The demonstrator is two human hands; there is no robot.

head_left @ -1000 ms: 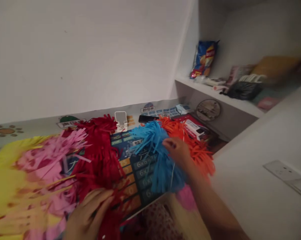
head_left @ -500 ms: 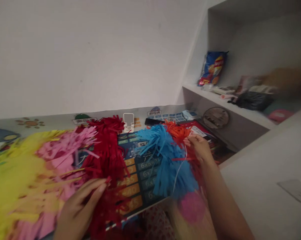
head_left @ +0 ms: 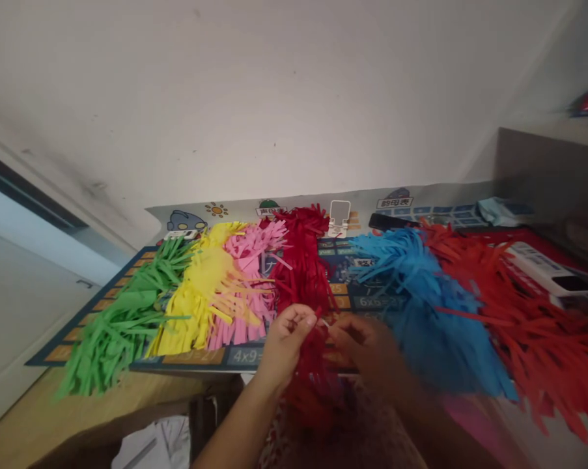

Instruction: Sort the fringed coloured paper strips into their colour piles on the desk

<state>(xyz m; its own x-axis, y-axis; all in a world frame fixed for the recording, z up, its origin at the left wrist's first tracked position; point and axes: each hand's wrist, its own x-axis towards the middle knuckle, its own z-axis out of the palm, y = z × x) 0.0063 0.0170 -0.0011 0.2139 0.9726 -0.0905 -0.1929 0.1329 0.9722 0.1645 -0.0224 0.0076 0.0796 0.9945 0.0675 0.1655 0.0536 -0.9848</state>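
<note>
My left hand pinches the top of a dark red paper tassel, whose fringe hangs below the fingers over the table's front edge. Close beside it, my right hand is closed with its fingertips on a thin white string. A short bit of the string shows between the two hands. Behind them lies a dark red fringe bundle. To its left are pink, yellow and green fringe bundles. Blue and orange-red bundles lie to the right.
A printed mat covers the table. A white phone stand and a black object stand by the wall. At the right are a white box and a pale packet. Below left sits a bag with white paper.
My right hand has come from the orange-red bundle at the right to beside my left hand, with the white string. The view has turned left, bringing the green bundle into sight.
</note>
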